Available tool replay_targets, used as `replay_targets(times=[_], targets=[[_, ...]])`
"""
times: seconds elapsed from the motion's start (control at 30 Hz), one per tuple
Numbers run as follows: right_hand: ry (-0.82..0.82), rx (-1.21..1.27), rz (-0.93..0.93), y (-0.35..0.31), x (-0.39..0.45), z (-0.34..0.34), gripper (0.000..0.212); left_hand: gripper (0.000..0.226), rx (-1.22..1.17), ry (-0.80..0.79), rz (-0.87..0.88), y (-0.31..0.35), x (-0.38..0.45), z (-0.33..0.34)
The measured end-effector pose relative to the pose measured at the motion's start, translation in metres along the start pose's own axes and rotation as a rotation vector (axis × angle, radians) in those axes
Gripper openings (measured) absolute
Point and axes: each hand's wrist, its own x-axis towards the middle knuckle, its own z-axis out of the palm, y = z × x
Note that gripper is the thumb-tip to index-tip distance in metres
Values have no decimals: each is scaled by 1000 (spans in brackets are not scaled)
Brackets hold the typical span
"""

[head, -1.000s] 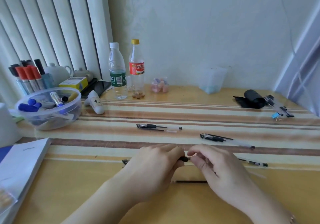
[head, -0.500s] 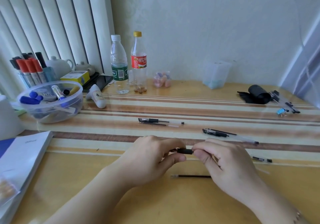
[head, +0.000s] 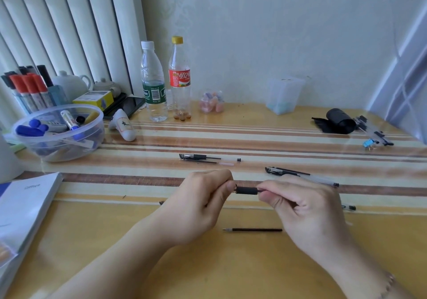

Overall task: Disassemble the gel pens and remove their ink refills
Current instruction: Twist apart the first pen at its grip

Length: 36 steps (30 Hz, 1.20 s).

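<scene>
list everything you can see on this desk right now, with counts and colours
gel pens: two lying loose, clear with black grips, mid desk; another to its right
pen being held: one, black grip showing between the hands
refill: one, black, near edge under the hands
bottles: two, clear, green label and red label, back centre
bowl: one, clear plastic, holds markers, left
markers: several, red and black caps, far left
booklet: one, white, near left
black roll: one, back right
clear tub: one, back wall
left hand: pinching the pen's left end
right hand: pinching its right end
</scene>
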Motion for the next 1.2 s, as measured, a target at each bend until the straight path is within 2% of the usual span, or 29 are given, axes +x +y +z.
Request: replay_targets(times=[0.1,0.23,0.33,0.5,0.6,0.73,0.8,0.9,1.0,1.1,1.2], targets=[[10,-57,-70,-1,0,1,12,36,-30,4,-18,0,1,-2],[-156,-139,61,2,3,2,28,30,54,-36,57,-8,1,-5],[-195,-118,80,5,0,3,31,29,73,-26,82,-8,0,-4],[4,-144,-93,-4,2,2,17,39,-92,41,-5,-2,1,1],[93,-229,-191,-2,1,3,11,40,-182,8,-80,-1,1,3],[118,-279,-254,-6,2,1,11,40,-449,-80,-233,-3,1,1],[18,-261,-180,-6,3,2,11,40,-292,-39,-174,-6,1,0],[-240,-171,54,-4,4,6,29,34,44,31,44,-7,1,-6],[-382,-66,188,3,1,6,44,25,119,-26,121,-8,-1,-11],[-510,27,287,2,1,3,47,28,185,-44,175,-8,0,-9],[-444,-51,230,-4,0,4,47,31,102,62,126,-3,2,-3]])
